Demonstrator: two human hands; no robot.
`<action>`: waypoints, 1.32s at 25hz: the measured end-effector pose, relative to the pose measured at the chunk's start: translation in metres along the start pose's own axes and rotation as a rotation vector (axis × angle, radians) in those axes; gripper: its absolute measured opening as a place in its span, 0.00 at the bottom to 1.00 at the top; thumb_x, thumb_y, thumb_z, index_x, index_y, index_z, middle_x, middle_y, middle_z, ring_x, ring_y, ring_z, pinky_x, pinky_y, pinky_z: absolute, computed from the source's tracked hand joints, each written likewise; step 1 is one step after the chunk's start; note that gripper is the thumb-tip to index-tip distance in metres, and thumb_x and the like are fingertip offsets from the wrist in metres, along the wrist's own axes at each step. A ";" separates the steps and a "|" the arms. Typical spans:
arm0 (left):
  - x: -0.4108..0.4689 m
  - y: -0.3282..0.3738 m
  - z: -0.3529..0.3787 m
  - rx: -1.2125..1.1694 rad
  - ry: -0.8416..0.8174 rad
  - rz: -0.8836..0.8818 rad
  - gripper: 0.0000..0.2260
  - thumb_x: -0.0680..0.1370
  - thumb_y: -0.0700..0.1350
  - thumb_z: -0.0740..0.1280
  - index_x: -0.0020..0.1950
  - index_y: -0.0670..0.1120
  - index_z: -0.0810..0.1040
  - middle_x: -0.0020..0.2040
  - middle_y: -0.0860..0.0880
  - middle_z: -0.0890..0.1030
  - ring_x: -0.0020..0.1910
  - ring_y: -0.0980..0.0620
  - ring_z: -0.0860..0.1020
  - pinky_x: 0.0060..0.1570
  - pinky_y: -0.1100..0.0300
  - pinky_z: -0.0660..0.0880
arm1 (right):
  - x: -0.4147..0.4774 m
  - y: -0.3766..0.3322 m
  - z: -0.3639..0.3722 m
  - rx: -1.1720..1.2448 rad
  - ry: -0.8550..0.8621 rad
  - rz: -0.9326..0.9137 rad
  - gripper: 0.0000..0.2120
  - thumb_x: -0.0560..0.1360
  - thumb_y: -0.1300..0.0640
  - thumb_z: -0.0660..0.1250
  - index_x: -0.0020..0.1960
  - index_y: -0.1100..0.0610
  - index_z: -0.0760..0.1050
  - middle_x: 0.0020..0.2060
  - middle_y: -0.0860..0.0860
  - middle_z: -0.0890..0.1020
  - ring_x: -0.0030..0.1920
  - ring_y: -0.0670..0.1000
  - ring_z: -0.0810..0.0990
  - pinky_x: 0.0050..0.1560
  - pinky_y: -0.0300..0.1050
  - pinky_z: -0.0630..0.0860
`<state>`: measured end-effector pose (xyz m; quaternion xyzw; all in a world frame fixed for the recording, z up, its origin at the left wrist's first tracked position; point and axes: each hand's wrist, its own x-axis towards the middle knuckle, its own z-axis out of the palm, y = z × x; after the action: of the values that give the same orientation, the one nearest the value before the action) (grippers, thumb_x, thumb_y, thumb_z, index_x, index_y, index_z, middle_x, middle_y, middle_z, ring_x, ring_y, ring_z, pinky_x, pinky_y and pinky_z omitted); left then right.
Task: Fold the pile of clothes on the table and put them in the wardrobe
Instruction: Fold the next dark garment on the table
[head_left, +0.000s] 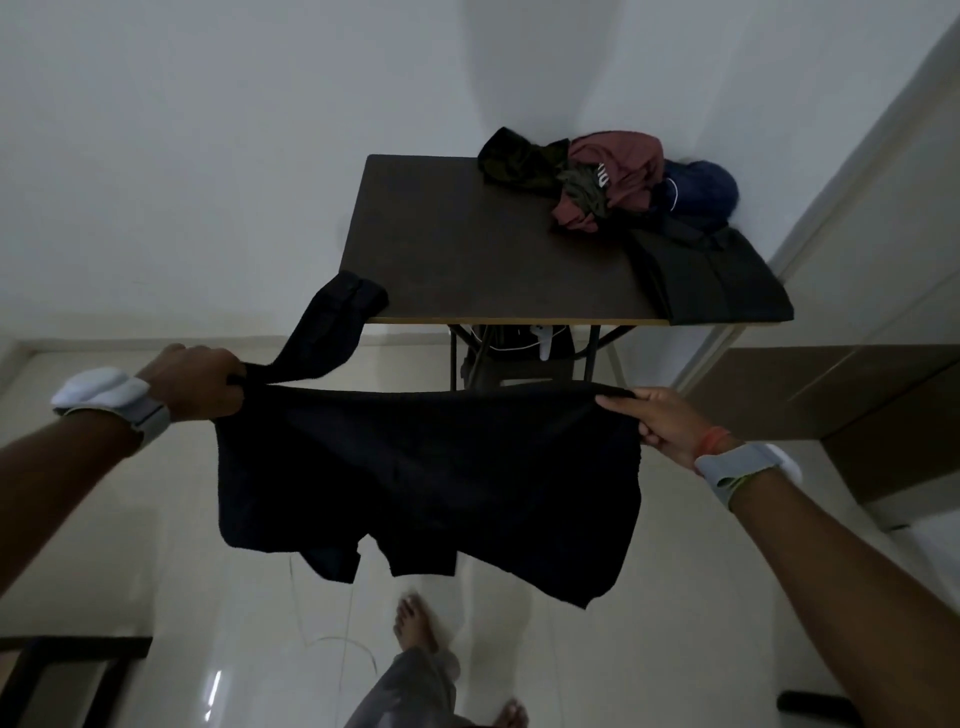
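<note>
We grip the black garment (426, 467) by its top edge. Our left hand (200, 382) is fisted round one corner and our right hand (660, 423) pinches the other between thumb and fingers. It hangs spread in the air in front of the table (467, 249), one loose end trailing onto the table's near left corner. We judge this piece is only opened out, not yet folded. On the table's near right corner lies a flat dark garment (711, 275), seemingly folded. The pile of clothes (597, 176), maroon, olive, blue and black, sits crumpled at the far right corner, so most of the work is left. Right of the table stands a brown panel (857, 405), perhaps the wardrobe; we cannot tell. A white cable (540, 340) hangs under the table, and the hanging cloth hides part of the floor before our bare foot (415, 623).
</note>
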<state>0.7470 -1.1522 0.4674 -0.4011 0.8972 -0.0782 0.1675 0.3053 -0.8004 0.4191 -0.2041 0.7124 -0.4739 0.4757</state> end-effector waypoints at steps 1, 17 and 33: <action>0.009 -0.001 0.001 -0.030 0.038 -0.013 0.06 0.76 0.47 0.65 0.47 0.50 0.82 0.49 0.47 0.86 0.50 0.44 0.83 0.50 0.57 0.71 | 0.005 -0.003 0.002 -0.029 0.028 0.001 0.11 0.74 0.53 0.75 0.45 0.62 0.82 0.23 0.52 0.67 0.19 0.45 0.61 0.21 0.34 0.61; 0.169 -0.099 -0.016 0.002 -0.023 -0.223 0.11 0.79 0.50 0.65 0.41 0.45 0.79 0.42 0.46 0.78 0.43 0.46 0.75 0.40 0.59 0.71 | 0.149 -0.097 0.079 0.003 0.102 0.034 0.11 0.78 0.52 0.71 0.55 0.59 0.80 0.45 0.56 0.88 0.34 0.52 0.85 0.39 0.43 0.74; 0.401 -0.034 -0.049 -0.260 0.437 -0.015 0.10 0.65 0.39 0.71 0.38 0.31 0.78 0.64 0.26 0.73 0.66 0.29 0.72 0.42 0.42 0.78 | 0.351 -0.156 0.046 0.358 0.314 0.009 0.23 0.85 0.55 0.60 0.75 0.65 0.63 0.65 0.61 0.78 0.65 0.56 0.78 0.65 0.46 0.71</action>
<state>0.5035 -1.4743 0.4267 -0.3995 0.9116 -0.0483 -0.0840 0.1577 -1.1556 0.3798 -0.0373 0.6831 -0.6165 0.3899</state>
